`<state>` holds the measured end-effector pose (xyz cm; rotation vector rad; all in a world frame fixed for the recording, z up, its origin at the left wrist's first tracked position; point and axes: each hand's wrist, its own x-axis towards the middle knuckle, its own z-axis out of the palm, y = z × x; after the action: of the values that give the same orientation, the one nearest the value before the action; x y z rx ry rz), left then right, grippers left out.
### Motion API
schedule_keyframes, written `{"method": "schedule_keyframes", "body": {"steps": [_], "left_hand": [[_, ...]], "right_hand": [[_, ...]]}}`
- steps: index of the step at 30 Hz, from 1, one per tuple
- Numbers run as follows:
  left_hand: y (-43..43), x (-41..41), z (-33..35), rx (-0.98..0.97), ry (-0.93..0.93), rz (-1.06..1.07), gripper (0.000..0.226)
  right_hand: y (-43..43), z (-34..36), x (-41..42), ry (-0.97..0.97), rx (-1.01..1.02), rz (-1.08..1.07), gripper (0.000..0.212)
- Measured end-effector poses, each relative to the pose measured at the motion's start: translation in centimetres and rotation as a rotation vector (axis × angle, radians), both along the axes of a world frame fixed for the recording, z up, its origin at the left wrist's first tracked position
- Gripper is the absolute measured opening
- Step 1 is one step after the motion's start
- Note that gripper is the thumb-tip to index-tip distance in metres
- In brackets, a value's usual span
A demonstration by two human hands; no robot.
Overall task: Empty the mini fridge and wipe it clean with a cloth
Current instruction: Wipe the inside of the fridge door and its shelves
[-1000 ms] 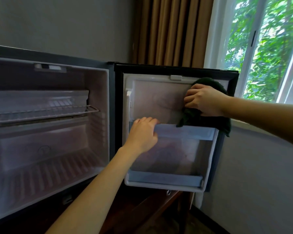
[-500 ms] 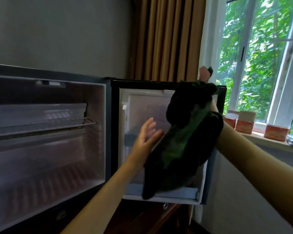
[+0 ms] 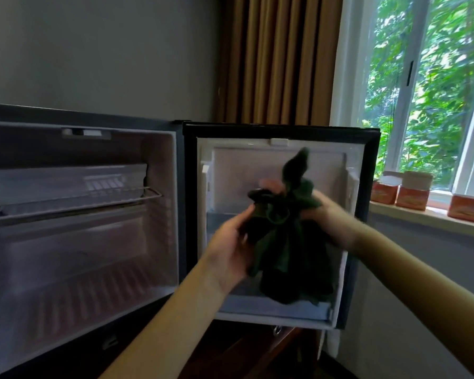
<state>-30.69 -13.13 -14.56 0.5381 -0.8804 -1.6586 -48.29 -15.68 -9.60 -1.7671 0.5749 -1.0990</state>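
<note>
Much of the scene is smeared by motion, and the two hands and the cloth [image 3: 285, 242] are the least sharp parts. The dark green cloth is held bunched between both hands in front of the inner side of the open door [image 3: 230, 165], with one corner standing up above the bundle and the rest hanging down. It cannot be told whether the cloth touches the door. The left hand [image 3: 230, 242] is closed on the left side of the bundle, its thumb laid over the fabric. The right hand [image 3: 329, 217] is closed on the right side. Its fingers are mostly hidden behind the cloth, so how they lie cannot be made out. Both forearms are cut off by the lower edge of the view.

The mini fridge [image 3: 80, 242] stands open, and its left side is cut off by the frame. One wire shelf [image 3: 74, 202] is seen inside, near the top, with a pale plastic tray above it. Nothing else can be made out in the cabinet. Two shelves are seen on the door: the middle one is largely covered by hands and cloth, the bottom one partly.

Three orange boxes [image 3: 412, 196] are lined up on the windowsill [image 3: 411, 217], right of the door. The rightmost is at the frame edge. Their print is unreadable. One brown curtain [image 3: 277, 58] hangs behind the door.
</note>
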Motion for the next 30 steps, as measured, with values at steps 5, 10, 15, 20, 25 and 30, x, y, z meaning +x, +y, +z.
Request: {"method": "schedule_keyframes", "body": {"steps": [5, 10, 15, 20, 25, 30], "left_hand": [[-0.2, -0.8, 1.4, -0.156, 0.055, 0.030, 0.048], [-0.6, -3.0, 2.8, -0.243, -0.179, 0.032, 0.044], [-4.4, -0.2, 3.7, -0.739, -0.591, 0.758, 0.040], [-8.5, 3.4, -0.9, -0.834, -1.455, 1.007, 0.028], [-8.3, 3.4, -2.5, -0.917, -1.504, 1.086, 0.039], [-8.0, 3.7, -1.9, -0.963, -1.447, 1.023, 0.034]], "right_hand": [[1.6, -4.2, 0.9, 0.327, -0.167, -0.038, 0.083], [0.8, -5.5, 2.2, -0.315, -0.061, -0.257, 0.033], [-3.1, -0.6, -0.4, -0.238, -0.408, -0.648, 0.044], [-6.4, 5.5, 1.3, -0.170, -0.876, -0.960, 0.062], [-11.0, 3.2, 7.7, 0.610, -1.597, -0.819, 0.048], [-12.2, 1.0, 6.2, 0.990, -1.705, -0.577, 0.049]]}}
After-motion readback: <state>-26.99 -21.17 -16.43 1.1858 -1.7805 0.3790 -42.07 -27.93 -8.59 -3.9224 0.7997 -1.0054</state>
